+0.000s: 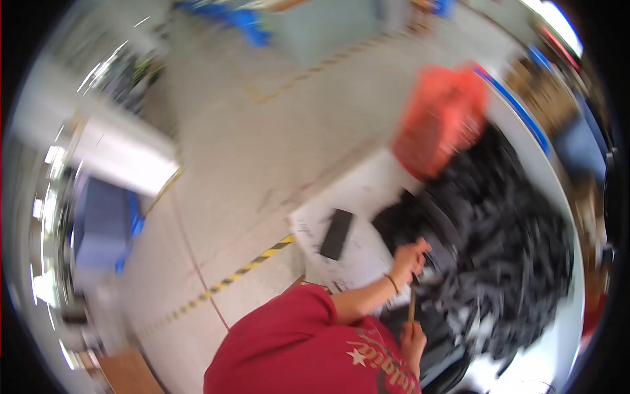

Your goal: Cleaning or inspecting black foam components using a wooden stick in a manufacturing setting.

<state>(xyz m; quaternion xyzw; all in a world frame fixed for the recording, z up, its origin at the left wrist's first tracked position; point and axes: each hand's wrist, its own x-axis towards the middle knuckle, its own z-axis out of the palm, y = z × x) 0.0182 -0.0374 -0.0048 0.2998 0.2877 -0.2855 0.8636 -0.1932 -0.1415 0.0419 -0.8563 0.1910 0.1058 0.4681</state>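
My left hand [408, 260], with a band round its wrist, is closed over the edge of a pile of black strips [518, 276]. Its fingers curl around something dark and small that blur hides. Below it, my right hand [413, 340] is closed on a thin tan stick [412, 307]. The stick points up toward my left hand, and a dark bit shows at its upper end. Whether the left fingers touch that end, I cannot tell. A flat black rectangular piece [336, 234] lies on the white tabletop [314, 220] beyond my left forearm.
A red plastic bag [441, 121] stands at the table's far side, against the black pile. Yellow-and-black tape [246, 267] marks the floor. A blue-grey bin [104, 223] and a white box-like unit [125, 154] are at the left. Cartons [541, 92] stand beyond the table.
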